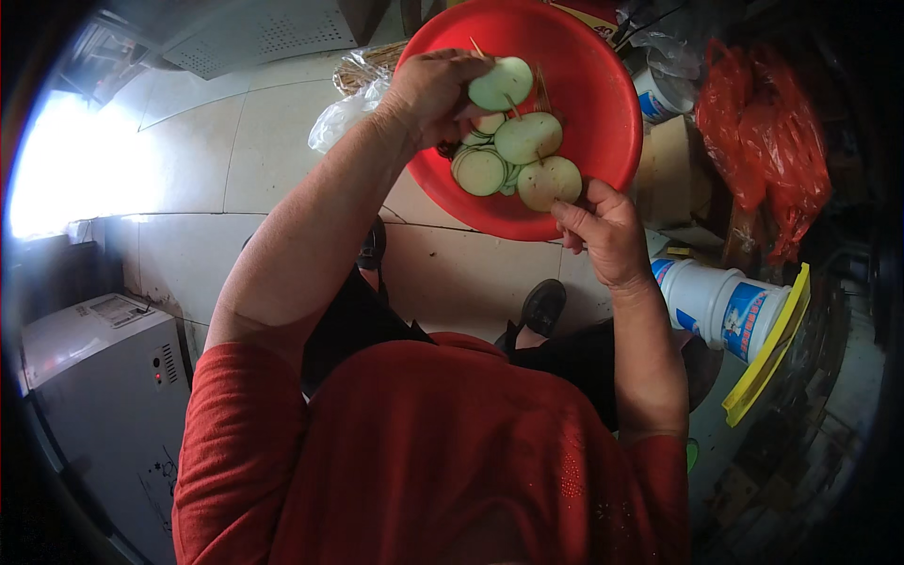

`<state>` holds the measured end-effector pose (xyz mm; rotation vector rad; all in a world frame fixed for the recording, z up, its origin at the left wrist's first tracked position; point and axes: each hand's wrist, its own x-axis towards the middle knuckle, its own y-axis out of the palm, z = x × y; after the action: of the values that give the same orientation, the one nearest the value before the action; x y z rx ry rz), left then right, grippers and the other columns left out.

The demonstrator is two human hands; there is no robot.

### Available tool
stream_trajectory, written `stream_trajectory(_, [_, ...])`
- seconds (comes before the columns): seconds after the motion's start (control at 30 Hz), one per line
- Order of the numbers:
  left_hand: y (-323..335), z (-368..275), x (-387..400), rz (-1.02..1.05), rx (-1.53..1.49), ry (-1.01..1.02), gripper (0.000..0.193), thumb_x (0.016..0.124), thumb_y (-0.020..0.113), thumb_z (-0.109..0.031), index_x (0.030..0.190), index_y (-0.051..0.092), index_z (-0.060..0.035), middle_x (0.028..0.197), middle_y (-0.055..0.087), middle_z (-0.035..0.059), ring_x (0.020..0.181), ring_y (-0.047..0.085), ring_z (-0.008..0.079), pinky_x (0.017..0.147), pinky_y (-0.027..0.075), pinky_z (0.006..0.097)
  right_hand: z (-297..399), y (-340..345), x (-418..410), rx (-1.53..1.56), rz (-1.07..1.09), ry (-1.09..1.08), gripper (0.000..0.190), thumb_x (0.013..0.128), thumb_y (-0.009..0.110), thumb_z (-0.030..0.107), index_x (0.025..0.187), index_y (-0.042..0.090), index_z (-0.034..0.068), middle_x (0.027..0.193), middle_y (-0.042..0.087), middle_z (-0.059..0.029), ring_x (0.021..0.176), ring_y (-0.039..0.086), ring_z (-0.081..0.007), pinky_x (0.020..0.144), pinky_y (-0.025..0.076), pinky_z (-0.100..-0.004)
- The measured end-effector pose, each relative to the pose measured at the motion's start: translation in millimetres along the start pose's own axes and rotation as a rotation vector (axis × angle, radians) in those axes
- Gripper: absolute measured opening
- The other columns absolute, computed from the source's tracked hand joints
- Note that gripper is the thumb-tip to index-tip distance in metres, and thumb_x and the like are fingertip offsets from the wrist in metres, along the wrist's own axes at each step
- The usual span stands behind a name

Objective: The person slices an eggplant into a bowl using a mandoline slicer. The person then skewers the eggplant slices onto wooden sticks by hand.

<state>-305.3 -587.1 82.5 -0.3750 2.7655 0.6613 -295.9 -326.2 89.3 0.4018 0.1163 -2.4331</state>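
A wooden skewer (513, 107) runs through three round pale-green vegetable slices (528, 138), strung slantwise above a red plastic basin (607, 127). My left hand (441, 92) holds the upper end, its fingers at the top slice and the skewer's tip poking out beside them. My right hand (599, 222) pinches the lowest slice (550, 183) at its lower right edge, over the basin's rim. Beneath, in the basin, lies a pile of loose slices (480, 171). More thin skewers (542, 88) lie in the basin behind the strung slices.
A plastic bag with brown sticks (360, 74) lies left of the basin. On the right are a cardboard box (667, 162), red plastic bags (763, 134), and white buckets (727, 307) beside a yellow plastic edge (770, 346). A white appliance (106, 367) stands at lower left.
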Motion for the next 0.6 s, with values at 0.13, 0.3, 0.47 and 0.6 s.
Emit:
stream_trajectory(0.13, [18.6, 5.9, -13.2, 0.065, -0.06, -0.144, 0.024, 0.089, 0.059, -0.017, 0.104, 0.057, 0.0011, 0.091, 0.061, 0.0137, 0.073, 0.063, 0.0172, 0.053, 0.052, 0.028, -0.1, 0.4, 1.1, 0.022, -0.015, -0.014, 0.015, 0.085, 0.065, 0.016, 0.094, 0.062, 0.004, 0.07, 0.057, 0.0015, 0.055, 0.049, -0.0045, 0.048, 0.039, -0.0195])
stream_trajectory(0.3, [16.6, 2.7, -15.4, 0.065, -0.052, -0.155, 0.025, 0.089, 0.06, -0.019, 0.103, 0.059, 0.0017, 0.096, 0.062, 0.0132, 0.082, 0.063, 0.0199, 0.062, 0.054, 0.0299, 1.7, 1.6, 0.6, 0.006, -0.032, -0.006, 0.014, 0.085, 0.064, 0.015, 0.092, 0.061, 0.004, 0.07, 0.057, 0.0011, 0.055, 0.049, -0.0048, 0.048, 0.038, -0.0199])
stream_trajectory(0.47, [1.1, 12.3, 5.4, -0.126, 0.352, -0.058, 0.022, 0.089, 0.057, -0.02, 0.104, 0.061, -0.005, 0.093, 0.062, 0.0083, 0.078, 0.062, 0.0144, 0.064, 0.052, 0.0288, 3.9, -0.9, -0.2, 0.044, -0.038, -0.037, 0.015, 0.085, 0.064, 0.016, 0.094, 0.061, 0.004, 0.07, 0.057, 0.0013, 0.055, 0.049, -0.0048, 0.049, 0.038, -0.0199])
stream_trajectory(0.6, [-18.9, 59.3, 27.3, 0.43, 1.889, 0.389, 0.023, 0.082, 0.056, -0.021, 0.104, 0.058, -0.0129, 0.097, 0.066, 0.0077, 0.093, 0.064, 0.0251, 0.077, 0.052, 0.0369, 7.6, -1.2, -0.6, 0.031, -0.052, -0.025, 0.016, 0.085, 0.063, 0.017, 0.094, 0.061, 0.003, 0.07, 0.057, 0.001, 0.055, 0.049, -0.0049, 0.049, 0.038, -0.02])
